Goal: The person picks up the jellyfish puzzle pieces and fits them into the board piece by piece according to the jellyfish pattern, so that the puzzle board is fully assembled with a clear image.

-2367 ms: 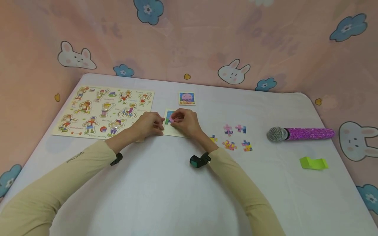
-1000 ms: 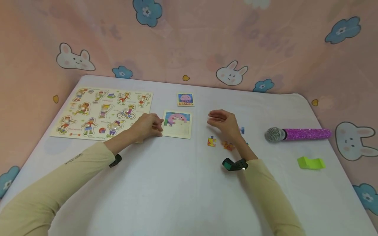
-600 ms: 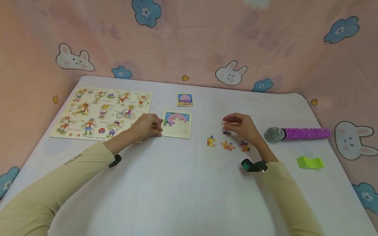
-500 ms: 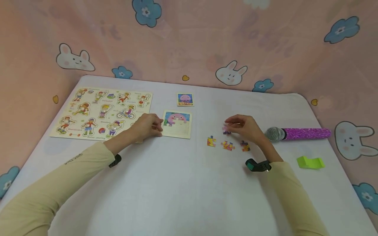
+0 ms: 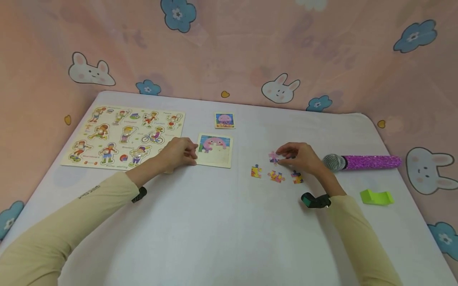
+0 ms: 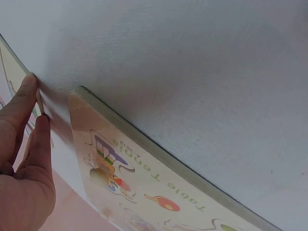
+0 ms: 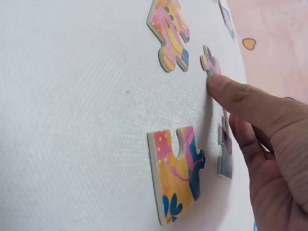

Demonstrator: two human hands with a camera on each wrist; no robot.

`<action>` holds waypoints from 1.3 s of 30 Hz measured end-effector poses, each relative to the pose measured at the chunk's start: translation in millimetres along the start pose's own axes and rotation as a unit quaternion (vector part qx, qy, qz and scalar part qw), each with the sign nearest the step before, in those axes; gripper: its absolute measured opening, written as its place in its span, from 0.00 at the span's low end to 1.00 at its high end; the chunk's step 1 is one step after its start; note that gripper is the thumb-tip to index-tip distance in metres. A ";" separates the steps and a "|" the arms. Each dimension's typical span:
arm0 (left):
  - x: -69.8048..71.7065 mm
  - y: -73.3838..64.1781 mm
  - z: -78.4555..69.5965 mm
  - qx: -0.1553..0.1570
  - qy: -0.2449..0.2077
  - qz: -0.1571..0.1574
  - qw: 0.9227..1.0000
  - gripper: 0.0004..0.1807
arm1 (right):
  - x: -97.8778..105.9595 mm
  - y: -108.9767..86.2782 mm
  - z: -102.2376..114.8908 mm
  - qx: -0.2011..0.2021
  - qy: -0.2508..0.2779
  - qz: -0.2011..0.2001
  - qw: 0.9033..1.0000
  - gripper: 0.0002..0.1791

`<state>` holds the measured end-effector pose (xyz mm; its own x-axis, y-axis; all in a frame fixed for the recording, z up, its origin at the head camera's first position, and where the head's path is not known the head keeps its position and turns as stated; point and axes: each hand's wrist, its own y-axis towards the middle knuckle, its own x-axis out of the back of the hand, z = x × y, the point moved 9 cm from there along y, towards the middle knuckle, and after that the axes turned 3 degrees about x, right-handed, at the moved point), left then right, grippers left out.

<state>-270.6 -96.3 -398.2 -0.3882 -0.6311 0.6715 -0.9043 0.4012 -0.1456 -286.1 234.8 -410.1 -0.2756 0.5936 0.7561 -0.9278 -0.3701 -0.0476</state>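
A square puzzle board with a partly filled pink sea-creature picture lies mid-table. My left hand pinches its left edge; in the left wrist view the fingertips sit on that edge. Over to the right, my right hand has thumb and fingers at a pink and purple jigsaw piece lying on the cloth. The right wrist view shows the thumb against this piece, while another piece lies beneath the fingers. Nearer me are a yellow piece, an orange-pink piece and a darker piece.
A small picture card lies behind the board. At left is a large sports-figure peg puzzle, partly behind my left hand. A microphone with a glittery purple handle and a lime-green block are at right.
My right hand has left the puzzle board, moved right over the loose pieces and come down at the pink and purple one. The left hand stays at the board's edge.
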 end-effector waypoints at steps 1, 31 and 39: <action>0.1 -0.1 0.1 0.001 -0.002 0.001 1.000 0.04 | 0.2 0.5 0.6 0.002 -0.003 -0.001 1.000 0.16; 1.0 -0.6 -1.4 0.000 0.002 0.001 1.000 0.04 | -12.5 10.6 -4.4 -0.013 0.198 -0.044 0.979 0.17; 0.7 0.3 -1.5 -0.003 0.001 -0.001 1.000 0.05 | -24.1 21.2 8.0 0.002 0.228 -0.043 0.973 0.18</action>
<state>-270.9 -95.6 -396.8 -0.3851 -0.6311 0.6733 -0.9042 0.4039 -0.1386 -297.1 207.0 -424.1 -0.2805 0.8772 0.3896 -0.9515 -0.3075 0.0073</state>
